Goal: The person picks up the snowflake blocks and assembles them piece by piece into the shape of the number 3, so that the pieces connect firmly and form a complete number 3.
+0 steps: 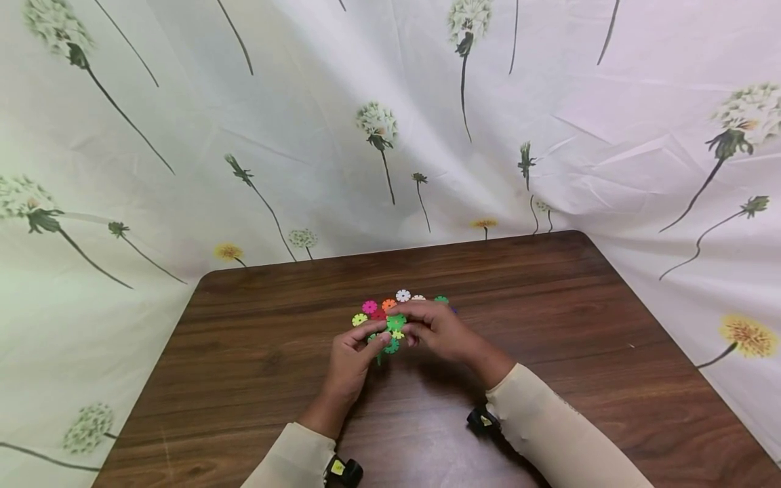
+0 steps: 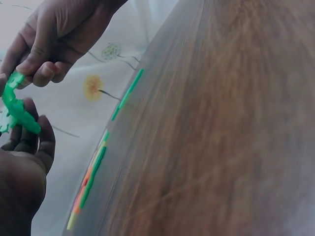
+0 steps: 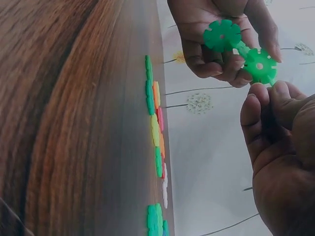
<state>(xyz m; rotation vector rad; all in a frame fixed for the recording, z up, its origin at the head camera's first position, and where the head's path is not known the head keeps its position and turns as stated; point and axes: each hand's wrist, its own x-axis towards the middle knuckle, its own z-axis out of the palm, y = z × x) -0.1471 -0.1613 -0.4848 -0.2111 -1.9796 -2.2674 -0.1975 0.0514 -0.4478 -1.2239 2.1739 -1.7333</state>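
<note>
Both hands are raised over the table, working on green notched interlocking discs (image 3: 268, 63) joined into a small chain. My left hand (image 1: 349, 362) pinches one end of the chain between thumb and fingers; in the right wrist view a second green disc (image 3: 213, 37) lies against its fingers. On the other side, my right hand (image 1: 444, 333) pinches the rim of the brighter green disc (image 1: 395, 327) with thumb and fingertips. The left wrist view shows the chain (image 2: 18, 114) edge-on between both hands. How the discs' slots fit together is partly hidden by fingers.
Several loose discs lie flat on the brown wooden table (image 1: 256, 379) behind the hands: a pink disc (image 1: 369, 307), a yellow disc (image 1: 359, 319), a white disc (image 1: 403, 296) and others. A dandelion-print cloth (image 1: 305, 135) hangs around the table's back and sides.
</note>
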